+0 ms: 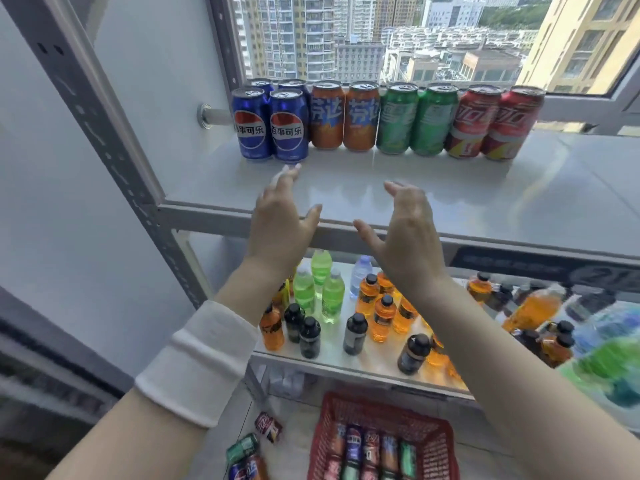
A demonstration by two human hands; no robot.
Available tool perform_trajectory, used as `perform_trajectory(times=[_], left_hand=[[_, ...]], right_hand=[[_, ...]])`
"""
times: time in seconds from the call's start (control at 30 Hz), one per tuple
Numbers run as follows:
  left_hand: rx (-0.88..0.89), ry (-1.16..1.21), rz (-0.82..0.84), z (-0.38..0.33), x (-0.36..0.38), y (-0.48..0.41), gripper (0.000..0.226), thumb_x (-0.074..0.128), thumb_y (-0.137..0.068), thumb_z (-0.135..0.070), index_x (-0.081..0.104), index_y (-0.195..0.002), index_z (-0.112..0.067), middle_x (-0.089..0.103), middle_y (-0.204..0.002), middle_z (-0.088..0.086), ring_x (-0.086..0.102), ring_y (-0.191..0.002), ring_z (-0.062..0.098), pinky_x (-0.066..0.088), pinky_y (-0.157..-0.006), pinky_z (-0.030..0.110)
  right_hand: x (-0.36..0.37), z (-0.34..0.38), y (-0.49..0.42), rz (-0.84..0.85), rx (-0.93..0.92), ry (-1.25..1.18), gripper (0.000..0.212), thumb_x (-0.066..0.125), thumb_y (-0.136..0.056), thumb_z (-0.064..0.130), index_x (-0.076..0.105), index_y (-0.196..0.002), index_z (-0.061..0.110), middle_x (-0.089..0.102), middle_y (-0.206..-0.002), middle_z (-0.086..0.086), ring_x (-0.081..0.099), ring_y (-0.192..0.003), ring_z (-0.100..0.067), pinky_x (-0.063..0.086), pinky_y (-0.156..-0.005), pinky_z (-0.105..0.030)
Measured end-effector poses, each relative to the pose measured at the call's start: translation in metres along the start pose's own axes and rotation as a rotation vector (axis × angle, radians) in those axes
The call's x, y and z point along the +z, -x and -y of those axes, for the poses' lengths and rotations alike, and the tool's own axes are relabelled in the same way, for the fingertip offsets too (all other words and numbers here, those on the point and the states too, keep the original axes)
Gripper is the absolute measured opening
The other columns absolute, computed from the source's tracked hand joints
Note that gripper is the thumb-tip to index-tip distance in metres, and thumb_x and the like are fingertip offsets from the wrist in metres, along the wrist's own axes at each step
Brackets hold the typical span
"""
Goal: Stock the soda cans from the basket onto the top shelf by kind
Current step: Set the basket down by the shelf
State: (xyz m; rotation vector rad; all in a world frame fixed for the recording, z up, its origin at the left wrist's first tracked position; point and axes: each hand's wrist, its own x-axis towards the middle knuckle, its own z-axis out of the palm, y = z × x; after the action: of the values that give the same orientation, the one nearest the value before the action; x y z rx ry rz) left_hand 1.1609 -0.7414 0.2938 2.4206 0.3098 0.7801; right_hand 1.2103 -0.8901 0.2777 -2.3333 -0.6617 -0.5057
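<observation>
Top shelf (450,202): 10 cans stand upright along the back edge, grouped by colour. From the left corner: 4 blue cans (270,128) (2 in front, 2 behind them), then 2 orange cans (343,116), 2 green cans (415,119) and 2 red cans (491,121), each pair side by side and touching or nearly touching the next group. The row ends short of the right end of the shelf. Both hands are raised over the front edge of the top shelf, palms facing each other, fingers straight and loosely spread, nothing held in either. Left hand (280,216): fingertips reach just in front of the nearer blue can at the front; contact cannot be told (fingertips blurred). A white sleeve (197,362) covers the left forearm. Right hand (405,230): well apart from the can row, roughly level with the orange and green groups. Red basket (322,427) sits on the floor below the shelving, with several mixed cans (370,448) lying inside it in rows. A few loose cans (256,448) lie on the floor just left of the basket. The lower shelf (346,365) carries many bottles (381,313): green, orange, dark and clear.
</observation>
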Motion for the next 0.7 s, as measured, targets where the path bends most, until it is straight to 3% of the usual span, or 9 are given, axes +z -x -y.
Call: perform_trajectory(times=[0.17,0.33,0.53,0.7], left_hand=[[0.039,-0.05,0.075,-0.038,0.023,0.061,0.054,0.056,-0.09,-0.023,0.037,-0.139,-0.009,0.04,-0.144,0.01,0.033,-0.135,0.024,0.026,-0.112,0.035],[0.089,-0.037,0.219,-0.059,0.048,0.106,0.056,0.054,-0.091,-0.022,0.034,-0.141,-0.007,0.035,-0.148,0.01,0.027,-0.14,0.02,0.02,-0.115,0.031],[0.136,-0.063,0.349,-0.067,0.071,0.149,0.057,0.054,-0.092,-0.026,0.033,-0.141,-0.008,0.036,-0.147,0.01,0.028,-0.139,0.023,0.022,-0.115,0.038],[0.137,-0.064,0.462,-0.048,0.088,0.194,0.058,0.052,-0.092,-0.028,0.03,-0.143,-0.009,0.032,-0.149,0.01,0.025,-0.14,0.022,0.019,-0.115,0.034]], right_hand=[[-0.04,-0.039,0.071,0.067,-0.046,0.134,0.066,0.064,-0.086,0.03,0.037,-0.137,-0.002,0.042,-0.139,-0.023,0.033,-0.135,-0.039,0.026,-0.113,-0.049],[-0.062,-0.064,0.123,0.189,0.006,0.245,0.074,0.056,-0.089,0.038,0.024,-0.145,0.004,0.029,-0.15,-0.018,0.016,-0.143,-0.036,0.013,-0.117,-0.05],[-0.071,-0.085,0.18,0.226,0.039,0.373,0.071,0.057,-0.089,0.037,0.028,-0.144,0.003,0.031,-0.149,-0.021,0.02,-0.141,-0.038,0.016,-0.114,-0.053],[-0.06,-0.1,0.241,0.317,0.107,0.386,0.07,0.056,-0.089,0.038,0.028,-0.144,0.004,0.032,-0.149,-0.019,0.019,-0.141,-0.039,0.013,-0.114,-0.053]])
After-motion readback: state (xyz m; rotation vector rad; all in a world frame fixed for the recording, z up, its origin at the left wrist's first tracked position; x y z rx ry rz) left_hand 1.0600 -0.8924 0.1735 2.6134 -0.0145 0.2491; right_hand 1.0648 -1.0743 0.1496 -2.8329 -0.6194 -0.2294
